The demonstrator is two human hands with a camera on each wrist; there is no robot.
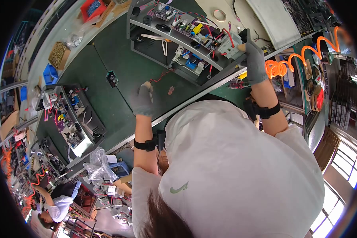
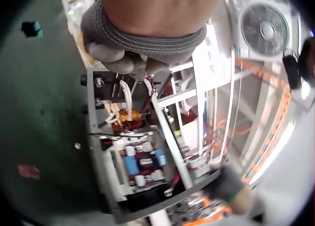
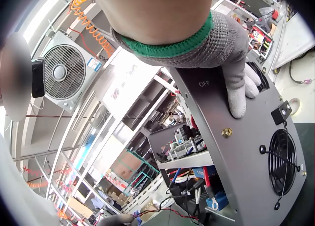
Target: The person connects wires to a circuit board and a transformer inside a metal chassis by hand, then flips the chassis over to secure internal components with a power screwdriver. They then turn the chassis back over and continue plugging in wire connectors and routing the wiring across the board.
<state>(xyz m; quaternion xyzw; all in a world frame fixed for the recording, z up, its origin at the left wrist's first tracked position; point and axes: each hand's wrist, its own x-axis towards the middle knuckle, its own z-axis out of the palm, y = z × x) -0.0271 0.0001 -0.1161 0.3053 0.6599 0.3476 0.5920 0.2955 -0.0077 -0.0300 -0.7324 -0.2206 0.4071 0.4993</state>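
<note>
In the head view my grey-gloved left hand (image 1: 144,101) is over the green bench. Its fingertips pinch the end of a twisted red-and-black wire (image 1: 161,75) that runs out of an open grey metal case (image 1: 146,51). Circuit boards, a yellow part and white leads fill the case. At the case's other end my gloved right hand (image 1: 256,63) grips the end panel (image 3: 236,152), thumb over its upper edge and fingers down its outer face. That panel is marked OFF and carries a black round fan grille (image 3: 282,162).
A second open case with boards (image 1: 77,123) sits to the left on the bench (image 1: 119,103). Farther back are a box of small brass-coloured parts (image 1: 58,55), a blue bin (image 1: 50,74) and a red bin (image 1: 93,8). An orange coiled hose (image 1: 279,68) hangs on the right.
</note>
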